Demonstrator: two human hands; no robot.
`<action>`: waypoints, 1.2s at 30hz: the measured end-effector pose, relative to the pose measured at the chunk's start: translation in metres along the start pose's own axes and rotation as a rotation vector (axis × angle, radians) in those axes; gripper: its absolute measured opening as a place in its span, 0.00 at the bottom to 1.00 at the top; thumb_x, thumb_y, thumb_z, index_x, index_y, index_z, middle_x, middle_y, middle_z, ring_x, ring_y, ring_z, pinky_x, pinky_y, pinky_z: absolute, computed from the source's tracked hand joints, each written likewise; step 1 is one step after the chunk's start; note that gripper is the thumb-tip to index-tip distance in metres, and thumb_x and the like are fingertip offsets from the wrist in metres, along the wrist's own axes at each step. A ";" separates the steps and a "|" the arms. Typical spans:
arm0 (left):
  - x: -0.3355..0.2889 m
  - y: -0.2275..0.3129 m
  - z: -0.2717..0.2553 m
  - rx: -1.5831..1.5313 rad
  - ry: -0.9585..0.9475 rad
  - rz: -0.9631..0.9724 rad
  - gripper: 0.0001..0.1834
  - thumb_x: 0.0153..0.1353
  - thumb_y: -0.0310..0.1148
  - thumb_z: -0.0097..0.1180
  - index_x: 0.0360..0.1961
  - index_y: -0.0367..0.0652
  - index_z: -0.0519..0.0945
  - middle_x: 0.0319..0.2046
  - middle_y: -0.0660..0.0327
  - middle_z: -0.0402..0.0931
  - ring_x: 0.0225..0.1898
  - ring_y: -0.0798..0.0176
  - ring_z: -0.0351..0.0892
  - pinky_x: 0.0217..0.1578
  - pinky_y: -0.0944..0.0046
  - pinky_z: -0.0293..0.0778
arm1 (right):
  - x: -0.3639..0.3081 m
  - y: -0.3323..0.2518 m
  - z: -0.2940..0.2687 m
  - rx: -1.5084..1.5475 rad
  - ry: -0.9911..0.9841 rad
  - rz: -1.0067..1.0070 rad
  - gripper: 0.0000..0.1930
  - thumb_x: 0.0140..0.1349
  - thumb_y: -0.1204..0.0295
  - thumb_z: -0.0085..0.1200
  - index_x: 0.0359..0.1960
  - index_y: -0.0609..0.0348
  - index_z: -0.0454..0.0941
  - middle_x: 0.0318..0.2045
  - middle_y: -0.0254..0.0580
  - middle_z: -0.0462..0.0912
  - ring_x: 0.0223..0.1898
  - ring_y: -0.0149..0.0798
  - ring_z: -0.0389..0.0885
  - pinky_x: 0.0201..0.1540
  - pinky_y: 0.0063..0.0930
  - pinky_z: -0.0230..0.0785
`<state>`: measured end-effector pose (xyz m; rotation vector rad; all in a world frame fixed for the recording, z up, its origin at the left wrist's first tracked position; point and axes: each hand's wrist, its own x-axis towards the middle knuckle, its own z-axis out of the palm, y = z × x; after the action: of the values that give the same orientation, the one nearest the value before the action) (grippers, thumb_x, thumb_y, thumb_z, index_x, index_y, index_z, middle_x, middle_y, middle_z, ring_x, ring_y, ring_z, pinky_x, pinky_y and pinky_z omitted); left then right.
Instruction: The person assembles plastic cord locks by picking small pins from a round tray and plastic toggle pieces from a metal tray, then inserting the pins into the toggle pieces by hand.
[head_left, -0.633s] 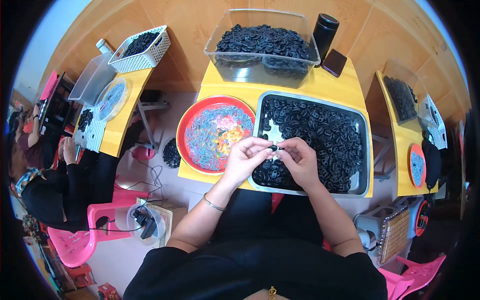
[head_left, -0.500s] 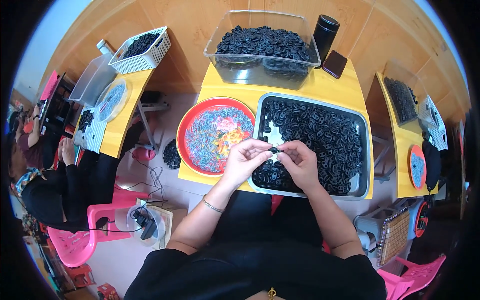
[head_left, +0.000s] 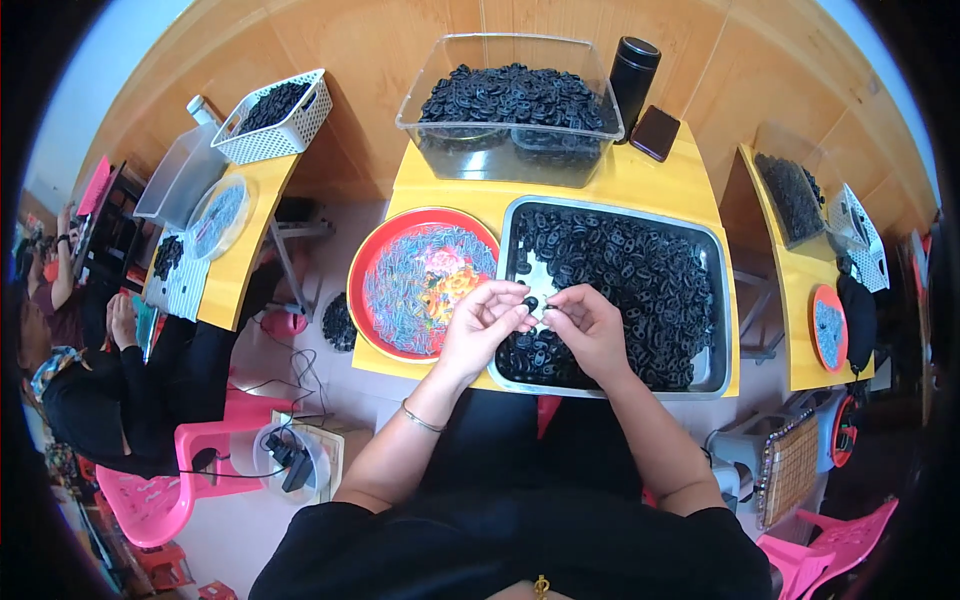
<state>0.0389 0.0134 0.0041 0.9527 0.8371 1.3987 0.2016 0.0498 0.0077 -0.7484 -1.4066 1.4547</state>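
Note:
My left hand (head_left: 478, 328) pinches a small black oval plastic piece (head_left: 531, 303) between thumb and fingertips, over the left part of a steel tray (head_left: 727, 300). Close beside it, my right hand (head_left: 592, 335) has thumb and fingers pressed together; whatever lies between those tips is too small to name. Many black plastic pieces with holes (head_left: 640, 270) fill the tray under both hands. To its left, a round red tray (head_left: 359, 275) with a flower pattern holds many thin, silvery metal pins (head_left: 400, 290).
At the table's back are a clear bin (head_left: 510, 165) of black pieces, a black canister (head_left: 634, 85) and a dark flat case (head_left: 655, 134). Side tables hold a white basket (head_left: 290, 130) and a small red tray (head_left: 828, 360). A co-worker (head_left: 120, 380) sits left beside a pink chair (head_left: 240, 430).
My fingertips have drawn slightly apart, and the black piece now stays with my left hand. The whole view has shifted a little.

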 end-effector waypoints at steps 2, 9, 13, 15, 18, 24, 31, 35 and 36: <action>0.001 0.001 0.000 0.047 -0.007 0.009 0.13 0.57 0.21 0.49 0.45 0.36 0.71 0.34 0.60 0.75 0.33 0.70 0.76 0.36 0.73 0.73 | -0.001 0.003 -0.001 -0.021 0.014 -0.003 0.06 0.53 0.81 0.52 0.34 0.64 0.72 0.28 0.33 0.76 0.31 0.22 0.75 0.33 0.15 0.67; 0.001 -0.001 -0.001 -0.039 -0.002 -0.023 0.10 0.57 0.21 0.49 0.42 0.35 0.73 0.32 0.58 0.76 0.35 0.68 0.78 0.38 0.72 0.74 | 0.001 -0.001 -0.005 -0.082 -0.069 0.037 0.07 0.54 0.84 0.49 0.35 0.64 0.69 0.32 0.36 0.75 0.36 0.26 0.75 0.40 0.17 0.68; 0.000 -0.002 -0.003 -0.064 0.008 -0.036 0.10 0.56 0.20 0.50 0.40 0.35 0.73 0.33 0.57 0.76 0.35 0.67 0.78 0.39 0.70 0.74 | 0.000 0.003 -0.001 -0.006 -0.007 -0.008 0.06 0.53 0.81 0.53 0.33 0.64 0.71 0.27 0.34 0.77 0.30 0.21 0.75 0.32 0.14 0.67; 0.000 -0.002 -0.003 -0.055 0.017 -0.048 0.10 0.56 0.20 0.50 0.40 0.35 0.73 0.33 0.57 0.76 0.35 0.67 0.78 0.39 0.70 0.74 | 0.000 0.004 -0.002 -0.046 -0.028 -0.006 0.06 0.53 0.81 0.53 0.33 0.64 0.71 0.27 0.35 0.77 0.30 0.22 0.76 0.32 0.14 0.67; 0.000 0.000 0.000 -0.092 0.047 -0.022 0.09 0.54 0.20 0.52 0.39 0.35 0.73 0.31 0.57 0.77 0.33 0.68 0.78 0.37 0.71 0.75 | -0.002 0.002 -0.005 -0.076 -0.093 0.053 0.07 0.55 0.84 0.49 0.35 0.65 0.69 0.31 0.37 0.75 0.34 0.26 0.76 0.38 0.18 0.69; 0.001 0.002 0.002 -0.088 0.017 -0.015 0.10 0.54 0.20 0.53 0.39 0.35 0.73 0.31 0.57 0.77 0.32 0.68 0.78 0.36 0.71 0.75 | 0.000 0.001 -0.005 -0.056 -0.067 0.040 0.07 0.55 0.84 0.49 0.35 0.65 0.69 0.31 0.38 0.75 0.33 0.26 0.76 0.37 0.18 0.69; 0.001 0.001 -0.002 -0.035 -0.005 -0.018 0.11 0.54 0.20 0.53 0.40 0.35 0.72 0.32 0.57 0.76 0.32 0.68 0.77 0.35 0.72 0.74 | -0.001 0.004 -0.006 -0.098 -0.071 0.054 0.07 0.55 0.83 0.50 0.36 0.65 0.71 0.31 0.38 0.76 0.33 0.26 0.76 0.37 0.18 0.70; 0.000 0.003 0.000 -0.011 -0.035 -0.006 0.11 0.54 0.20 0.53 0.40 0.35 0.73 0.32 0.58 0.76 0.31 0.70 0.77 0.34 0.73 0.74 | -0.002 0.000 -0.004 -0.048 -0.061 0.068 0.08 0.54 0.82 0.52 0.35 0.64 0.70 0.29 0.37 0.76 0.31 0.26 0.76 0.36 0.17 0.70; 0.000 0.003 -0.001 -0.011 -0.034 -0.005 0.11 0.54 0.20 0.53 0.40 0.35 0.73 0.32 0.58 0.76 0.31 0.70 0.77 0.34 0.73 0.74 | -0.001 0.000 -0.004 -0.029 -0.052 0.073 0.08 0.53 0.82 0.53 0.35 0.63 0.70 0.28 0.37 0.76 0.31 0.26 0.76 0.35 0.17 0.70</action>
<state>0.0369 0.0130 0.0063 0.9626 0.8054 1.3783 0.2058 0.0501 0.0073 -0.7933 -1.4559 1.5224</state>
